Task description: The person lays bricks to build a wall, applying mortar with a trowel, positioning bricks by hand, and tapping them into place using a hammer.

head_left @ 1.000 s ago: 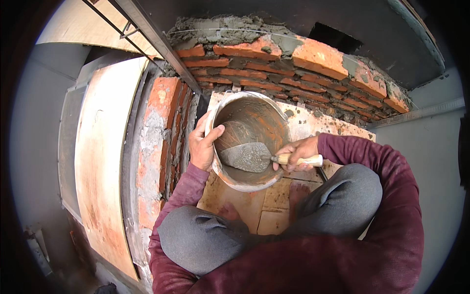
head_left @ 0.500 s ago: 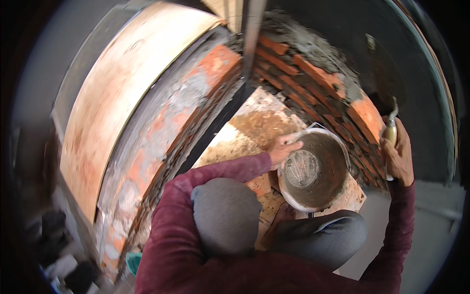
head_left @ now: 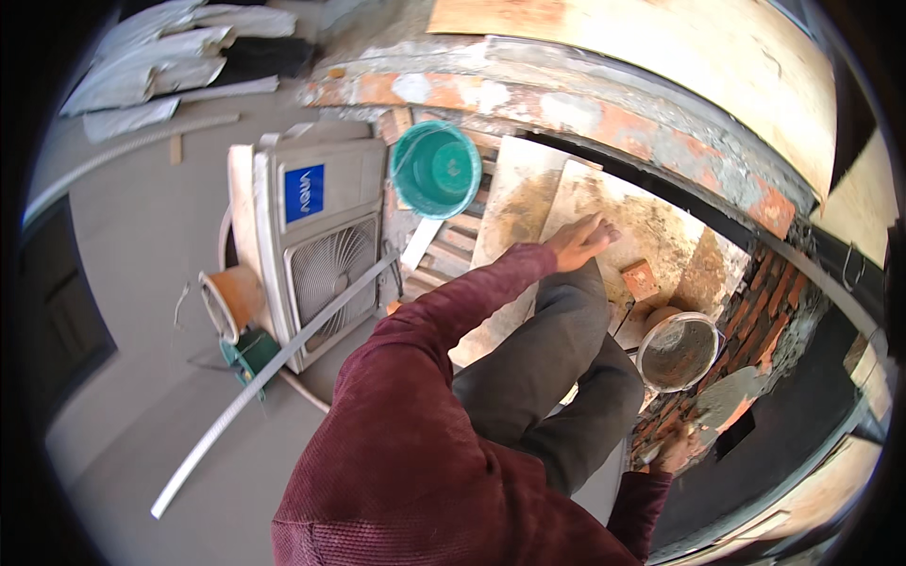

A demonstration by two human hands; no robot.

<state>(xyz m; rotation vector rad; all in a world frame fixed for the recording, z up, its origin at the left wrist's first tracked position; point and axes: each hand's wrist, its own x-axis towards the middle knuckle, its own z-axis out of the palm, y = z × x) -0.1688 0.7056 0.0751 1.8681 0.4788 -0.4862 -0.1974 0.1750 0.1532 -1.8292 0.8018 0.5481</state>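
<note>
My left hand [head_left: 580,243] lies at my raised knee with its fingers stretched out and nothing in them. Low on the right, my right hand [head_left: 674,447] is closed beside the brick wall [head_left: 755,311]. A grey trowel blade [head_left: 730,392] extends from that hand over the top of the wall; the handle is mostly hidden in the fingers. Between my legs and the wall stands a mortar-stained bucket [head_left: 703,363], apart from both hands. A loose brick piece [head_left: 640,280] rests on the stained board [head_left: 590,193] near my knee.
A green bucket [head_left: 404,184] stands beside an outdoor air-conditioner unit [head_left: 330,259]. A long metal bar [head_left: 269,370] leans across the unit, near a clay pot [head_left: 231,300]. Behind the board runs a low brick ledge [head_left: 613,130] with plywood [head_left: 651,38] above it.
My left hand has let go of the bucket's rim and moved to my knee. The view has swung left, bringing in the green bucket and air-conditioner unit. My right hand keeps the trowel.
</note>
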